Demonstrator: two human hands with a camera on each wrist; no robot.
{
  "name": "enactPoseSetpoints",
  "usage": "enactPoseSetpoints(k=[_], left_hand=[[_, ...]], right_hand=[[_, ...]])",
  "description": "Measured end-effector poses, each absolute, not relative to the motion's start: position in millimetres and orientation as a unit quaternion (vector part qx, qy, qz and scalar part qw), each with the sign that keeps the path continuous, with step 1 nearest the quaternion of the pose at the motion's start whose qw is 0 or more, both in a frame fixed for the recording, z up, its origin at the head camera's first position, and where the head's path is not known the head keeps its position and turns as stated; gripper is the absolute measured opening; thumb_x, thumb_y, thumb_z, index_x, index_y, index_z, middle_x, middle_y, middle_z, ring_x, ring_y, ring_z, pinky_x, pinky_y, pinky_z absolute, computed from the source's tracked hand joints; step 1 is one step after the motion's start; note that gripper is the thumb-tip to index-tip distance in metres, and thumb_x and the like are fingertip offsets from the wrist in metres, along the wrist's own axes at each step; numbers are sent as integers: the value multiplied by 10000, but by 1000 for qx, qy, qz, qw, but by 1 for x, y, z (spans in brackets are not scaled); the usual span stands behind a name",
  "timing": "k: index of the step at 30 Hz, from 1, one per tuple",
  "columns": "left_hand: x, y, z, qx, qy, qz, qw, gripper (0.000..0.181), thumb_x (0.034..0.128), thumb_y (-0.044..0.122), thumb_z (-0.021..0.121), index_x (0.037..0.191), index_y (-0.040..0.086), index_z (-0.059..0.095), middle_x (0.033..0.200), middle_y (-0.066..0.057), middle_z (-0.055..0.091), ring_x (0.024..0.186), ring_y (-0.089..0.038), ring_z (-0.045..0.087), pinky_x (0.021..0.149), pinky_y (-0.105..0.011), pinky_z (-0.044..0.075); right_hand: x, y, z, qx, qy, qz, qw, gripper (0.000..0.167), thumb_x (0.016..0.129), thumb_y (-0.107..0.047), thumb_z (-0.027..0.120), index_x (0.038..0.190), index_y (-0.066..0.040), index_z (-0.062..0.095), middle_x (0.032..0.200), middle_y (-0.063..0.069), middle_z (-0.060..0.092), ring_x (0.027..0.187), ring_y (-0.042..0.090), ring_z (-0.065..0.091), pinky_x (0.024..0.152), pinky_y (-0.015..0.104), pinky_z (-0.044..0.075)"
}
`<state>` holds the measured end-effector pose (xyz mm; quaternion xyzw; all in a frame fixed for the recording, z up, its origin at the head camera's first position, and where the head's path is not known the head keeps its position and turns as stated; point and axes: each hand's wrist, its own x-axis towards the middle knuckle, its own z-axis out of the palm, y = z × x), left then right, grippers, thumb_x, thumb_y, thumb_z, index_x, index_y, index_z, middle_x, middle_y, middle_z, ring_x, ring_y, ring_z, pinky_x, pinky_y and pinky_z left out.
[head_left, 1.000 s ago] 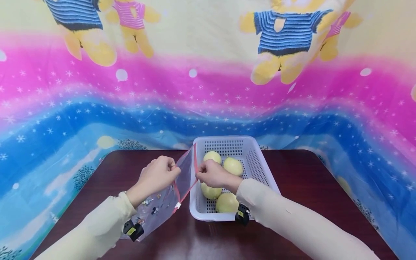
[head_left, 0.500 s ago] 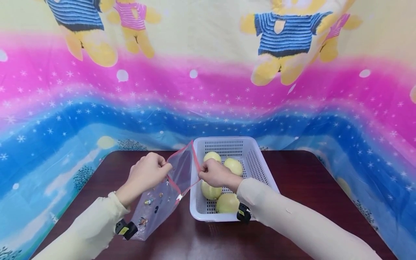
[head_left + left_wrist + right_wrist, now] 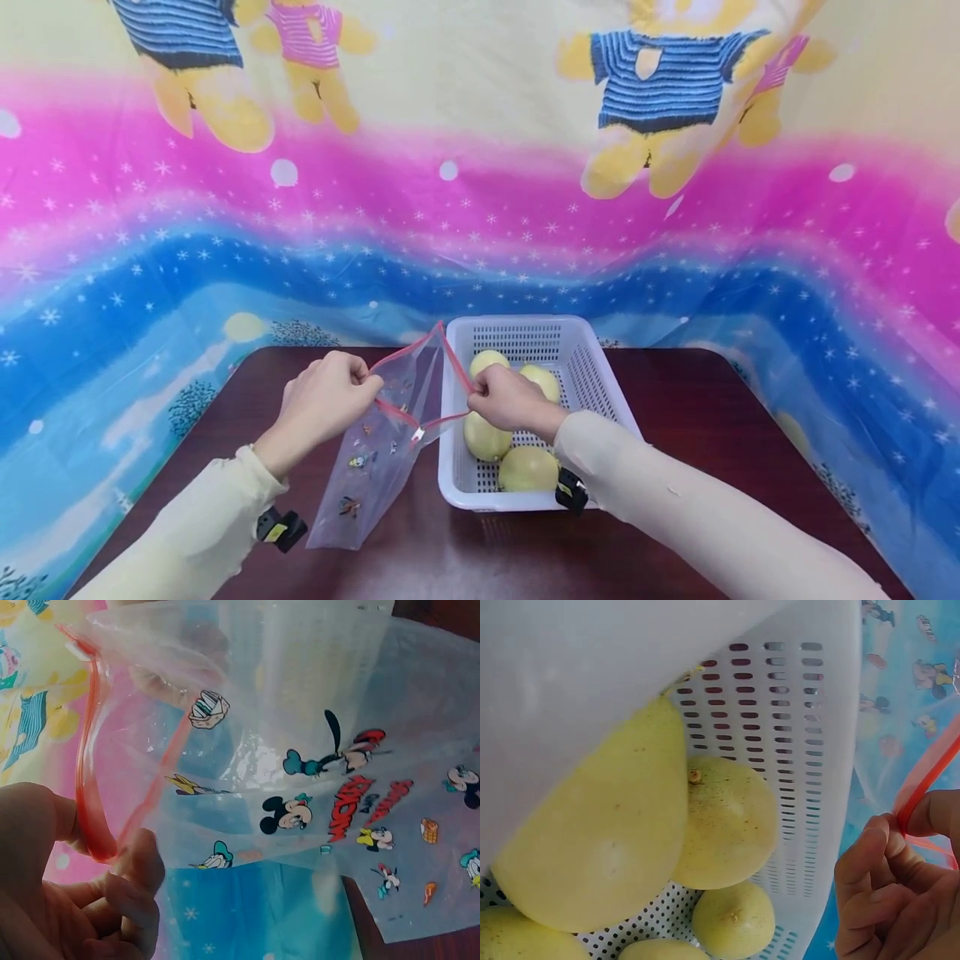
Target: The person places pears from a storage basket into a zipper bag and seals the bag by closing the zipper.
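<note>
A clear plastic slider bag [image 3: 352, 492] with cartoon prints hangs between my hands, its red-edged mouth spread wide. My left hand [image 3: 322, 400] pinches the left side of the red rim between thumb and fingers. Opposite it, my right hand [image 3: 513, 402] pinches the other side, above the fruit basket. A white slider [image 3: 417, 434] sits at the near corner of the mouth. In the left wrist view nothing shows inside the bag [image 3: 300, 817]. Several pale yellow-green round fruits [image 3: 528, 471] lie in the white basket [image 3: 495, 501]; in the right wrist view one fruit [image 3: 607, 832] looks pear-shaped.
The basket stands on a dark red-brown table [image 3: 675, 400], right of the bag. A patterned cloth [image 3: 480, 208] with bears and snowflakes hangs behind and along the sides. Black wrist cameras [image 3: 281, 529] are strapped under both sleeves.
My left hand has moved left and my right hand slightly right, each keeping its side of the rim. The bag's mouth has widened and more of its printed side shows.
</note>
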<state>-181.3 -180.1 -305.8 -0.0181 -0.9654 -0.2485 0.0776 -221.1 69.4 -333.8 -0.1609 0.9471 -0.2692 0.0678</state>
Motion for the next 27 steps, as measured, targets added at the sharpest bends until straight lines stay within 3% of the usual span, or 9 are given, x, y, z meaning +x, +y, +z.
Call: enactPoseSetpoints(k=[13,27], left_hand=[[-190,-172,-320,-31,-969,-235,71,324,824,243,537,557,189,362,478,43,344,462,-170,438,417,-276,244],[-187,-185,-312,0,-969,-238,63,358,851,263,494,553,185,312,490,50,283,463,-147,306,426,-273,208]], right_hand=[[-218,68,-332,-173,953,-242,49,320,899,-174,573,607,-189,443,542,-63,424,494,99,413,466,264,319],[-225,84,-339,-142,968,-204,38,283,895,-199,633,628,-184,542,551,-52,485,500,112,457,465,258,344]])
